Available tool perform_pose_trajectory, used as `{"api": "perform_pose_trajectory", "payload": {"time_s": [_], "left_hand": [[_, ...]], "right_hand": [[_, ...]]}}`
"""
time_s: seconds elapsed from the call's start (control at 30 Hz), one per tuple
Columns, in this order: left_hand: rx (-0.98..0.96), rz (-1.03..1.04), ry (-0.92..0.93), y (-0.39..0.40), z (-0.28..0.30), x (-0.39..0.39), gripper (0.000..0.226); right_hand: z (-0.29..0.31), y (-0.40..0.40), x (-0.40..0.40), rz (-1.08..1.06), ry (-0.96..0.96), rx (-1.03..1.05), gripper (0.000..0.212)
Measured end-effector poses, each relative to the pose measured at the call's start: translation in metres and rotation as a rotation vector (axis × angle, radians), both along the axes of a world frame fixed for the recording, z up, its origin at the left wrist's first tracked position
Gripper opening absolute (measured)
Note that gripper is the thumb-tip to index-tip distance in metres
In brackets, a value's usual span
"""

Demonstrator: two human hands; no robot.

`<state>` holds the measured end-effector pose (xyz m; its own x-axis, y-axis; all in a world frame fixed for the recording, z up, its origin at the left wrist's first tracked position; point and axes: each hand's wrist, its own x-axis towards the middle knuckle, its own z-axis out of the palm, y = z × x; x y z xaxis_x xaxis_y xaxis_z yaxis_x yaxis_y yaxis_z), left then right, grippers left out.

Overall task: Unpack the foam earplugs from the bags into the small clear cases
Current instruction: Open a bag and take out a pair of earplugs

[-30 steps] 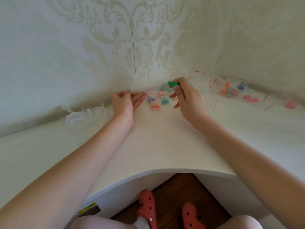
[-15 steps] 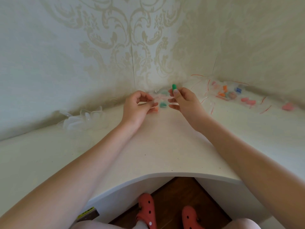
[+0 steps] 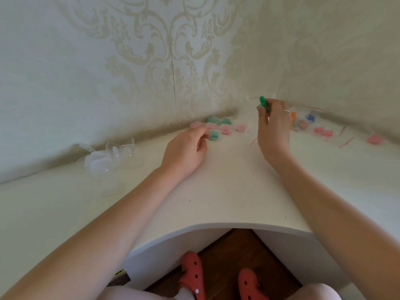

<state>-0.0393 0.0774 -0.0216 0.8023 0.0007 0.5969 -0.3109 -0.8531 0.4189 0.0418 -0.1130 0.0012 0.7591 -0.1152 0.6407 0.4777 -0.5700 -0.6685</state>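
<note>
Pinching a green earplug [image 3: 263, 103] in its grip, the right hand [image 3: 273, 124] is lifted above the surface [image 3: 227, 191] near the back corner. The left hand [image 3: 186, 150] rests on the surface, fingers curled on a small clear case [image 3: 214, 135] with green inside. Empty clear cases [image 3: 108, 158] sit by the left edge, bags [image 3: 307, 123] at the right.

Two hands, one held green earplug [image 3: 263, 102], two red clogs [image 3: 193, 276]; cases too blurred to count.

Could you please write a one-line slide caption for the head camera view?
Right hand lifts a green earplug while left hand touches a filled case on the white desk.
</note>
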Motion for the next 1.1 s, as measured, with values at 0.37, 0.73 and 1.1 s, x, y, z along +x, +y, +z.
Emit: {"api": "perform_pose_trajectory", "payload": {"time_s": [0.37, 0.73, 1.1], "left_hand": [[0.089, 0.010, 0.036, -0.004, 0.003, -0.009, 0.019], [0.305, 0.120, 0.131, -0.015, 0.011, -0.022, 0.021], [0.400, -0.232, 0.116, -0.060, 0.008, -0.012, 0.046]], "right_hand": [[-0.016, -0.016, 0.014, -0.266, 0.222, -0.469, 0.032], [-0.014, -0.008, -0.007, -0.306, 0.343, -0.705, 0.025], [-0.004, -0.028, -0.023, -0.009, 0.440, -0.636, 0.036]]}}
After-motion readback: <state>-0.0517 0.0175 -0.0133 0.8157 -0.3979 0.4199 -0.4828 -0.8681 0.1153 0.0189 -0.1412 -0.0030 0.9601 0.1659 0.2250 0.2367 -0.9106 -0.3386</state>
